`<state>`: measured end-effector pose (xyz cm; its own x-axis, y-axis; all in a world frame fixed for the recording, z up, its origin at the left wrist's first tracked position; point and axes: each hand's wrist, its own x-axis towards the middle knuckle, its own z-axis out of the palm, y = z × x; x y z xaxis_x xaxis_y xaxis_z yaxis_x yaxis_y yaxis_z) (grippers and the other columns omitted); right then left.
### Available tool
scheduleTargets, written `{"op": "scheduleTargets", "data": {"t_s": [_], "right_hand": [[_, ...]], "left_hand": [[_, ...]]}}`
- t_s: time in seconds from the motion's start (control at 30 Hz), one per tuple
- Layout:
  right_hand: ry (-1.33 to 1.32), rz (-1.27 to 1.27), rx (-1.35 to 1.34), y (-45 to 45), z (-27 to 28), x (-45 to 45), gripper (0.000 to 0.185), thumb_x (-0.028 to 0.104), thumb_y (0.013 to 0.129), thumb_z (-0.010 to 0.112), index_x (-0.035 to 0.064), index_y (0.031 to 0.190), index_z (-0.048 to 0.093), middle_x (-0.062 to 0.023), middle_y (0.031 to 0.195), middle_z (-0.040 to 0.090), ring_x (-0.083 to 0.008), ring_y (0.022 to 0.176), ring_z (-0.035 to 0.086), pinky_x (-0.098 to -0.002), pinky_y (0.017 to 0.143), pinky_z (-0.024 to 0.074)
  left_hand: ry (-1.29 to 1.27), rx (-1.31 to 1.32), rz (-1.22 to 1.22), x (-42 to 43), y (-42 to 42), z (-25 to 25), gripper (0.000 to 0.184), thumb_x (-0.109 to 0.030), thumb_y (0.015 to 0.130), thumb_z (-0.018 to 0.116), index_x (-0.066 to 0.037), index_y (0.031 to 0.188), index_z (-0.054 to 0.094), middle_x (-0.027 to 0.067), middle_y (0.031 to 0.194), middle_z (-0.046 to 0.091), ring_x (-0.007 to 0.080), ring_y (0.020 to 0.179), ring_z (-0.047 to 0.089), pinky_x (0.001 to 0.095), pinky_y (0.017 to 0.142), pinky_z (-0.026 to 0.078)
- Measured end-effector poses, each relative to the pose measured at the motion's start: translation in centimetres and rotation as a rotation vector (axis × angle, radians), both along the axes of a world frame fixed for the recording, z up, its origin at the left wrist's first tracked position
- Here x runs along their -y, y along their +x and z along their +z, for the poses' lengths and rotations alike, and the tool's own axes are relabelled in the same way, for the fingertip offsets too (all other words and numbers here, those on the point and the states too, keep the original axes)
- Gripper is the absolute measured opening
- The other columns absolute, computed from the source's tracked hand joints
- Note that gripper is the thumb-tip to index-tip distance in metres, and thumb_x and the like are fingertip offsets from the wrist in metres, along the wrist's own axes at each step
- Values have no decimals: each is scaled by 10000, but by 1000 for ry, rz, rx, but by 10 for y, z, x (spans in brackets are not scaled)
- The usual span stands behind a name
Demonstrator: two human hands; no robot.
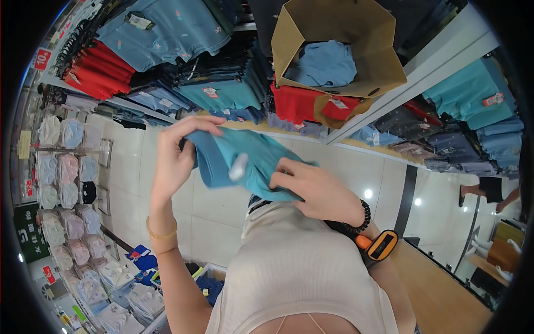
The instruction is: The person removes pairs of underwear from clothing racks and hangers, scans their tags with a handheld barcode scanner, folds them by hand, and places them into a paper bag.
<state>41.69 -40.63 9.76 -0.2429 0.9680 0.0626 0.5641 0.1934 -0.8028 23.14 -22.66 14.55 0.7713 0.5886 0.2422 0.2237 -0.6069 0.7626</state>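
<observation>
A teal garment (253,153) with a bluer band at its left end hangs between my two hands, in front of my body. My left hand (181,153) grips the band end, thumb and fingers closed round the cloth. At the garment's right side, my right hand (311,189) pinches the fabric with curled fingers. A small white blurred thing, perhaps a tag (238,167), shows against the cloth. Above the hands stands an open brown paper bag (378,50), with a folded blue garment (328,62) inside it.
Racks of hanging clothes, including red garments (100,72) and teal garments (222,92), line the far side. Packaged underwear (69,167) fills the left wall. A wooden-topped table (428,284) stands at lower right. Another person's leg (473,190) shows at far right.
</observation>
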Motion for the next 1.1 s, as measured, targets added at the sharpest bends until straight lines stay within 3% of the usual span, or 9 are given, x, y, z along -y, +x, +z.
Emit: {"op": "scheduleTargets", "data": {"t_s": [0.1,0.37,0.5,0.53,0.6,0.7,0.77,0.83,1.1], "right_hand": [[-99,49,76,1,-6,4,417,30,668,667,86,1048,506,-95,1053,483,-302,955,508,-363,788,427],[261,-207,-37,-5,8,-13,614,147,635,746,84,1176,462,-134,1226,435,-312,1157,413,-390,914,369],[393,-36,10,-5,-2,-13,481,226,675,732,61,1090,556,-152,1101,553,-308,1045,519,-373,856,417],[182,25,11,-4,1,-12,434,243,691,723,47,1050,578,-149,990,579,-305,956,553,-363,809,438],[-240,141,11,1,14,-11,365,277,724,704,20,970,622,-142,770,633,-300,778,620,-345,715,480],[-198,-17,-232,2,2,-2,324,281,765,669,-9,903,631,-133,548,580,-302,558,600,-339,585,484],[-322,-201,-374,3,14,-3,332,283,770,662,-16,908,625,-153,602,596,-307,570,597,-347,576,474],[-309,-303,-472,1,14,-4,335,286,772,658,-23,897,620,-170,642,606,-315,585,596,-353,575,466],[-53,172,-300,4,-11,-4,365,290,747,689,-48,832,581,-206,830,596,-335,717,568,-364,674,446]], "left_hand": [[32,-56,-253,3,-3,16,271,155,578,442,-19,693,615,107,971,622,207,735,582,296,638,453],[-132,-204,-657,26,12,35,135,74,503,540,-31,513,458,103,963,619,252,738,586,271,574,434],[-343,-111,-904,17,20,36,144,99,567,522,-37,572,474,115,1035,591,233,774,575,292,592,429],[-410,-72,-946,16,21,33,133,88,585,525,-42,589,494,128,1048,588,225,805,581,294,623,444],[-650,-23,-767,17,21,21,71,0,696,530,-43,738,570,180,1091,579,262,916,578,310,752,449],[-1318,71,-440,14,25,5,303,-42,777,547,-4,1076,512,152,1132,551,205,1017,533,307,871,420],[-1368,60,-330,13,24,-13,475,-72,800,573,22,1241,423,114,1145,531,160,1044,506,295,893,404],[-926,-19,-379,12,21,-30,580,-136,821,612,33,1307,342,94,1153,515,145,1051,494,281,884,405],[-756,-225,-296,7,13,24,554,-130,756,699,32,1222,448,46,1049,562,96,947,513,247,826,415]]}}
